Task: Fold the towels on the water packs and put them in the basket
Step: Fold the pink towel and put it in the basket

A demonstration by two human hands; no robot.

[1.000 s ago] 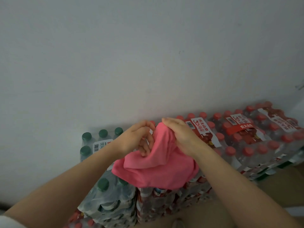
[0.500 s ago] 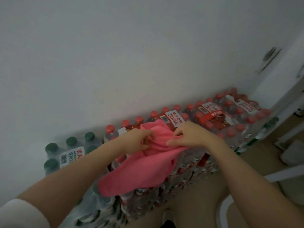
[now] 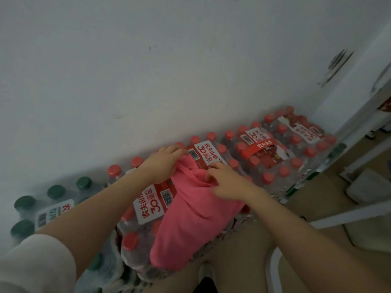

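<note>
Storeroom-like corner: water packs [image 3: 264, 153] stacked against wall [image 3: 148, 70].

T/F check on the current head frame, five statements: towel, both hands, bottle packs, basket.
1. The pink towel lies on the red-capped water packs. True.
2. Only the right hand touches the towel. False: the left hand and the right hand both grip its far end.
3. Green-capped bottles stand left of the red-capped ones. True.
4. The towel is already in the basket. False: it is on the packs, and no basket can be made out in view.
5. The towel is blue. False: it is pink.
</note>
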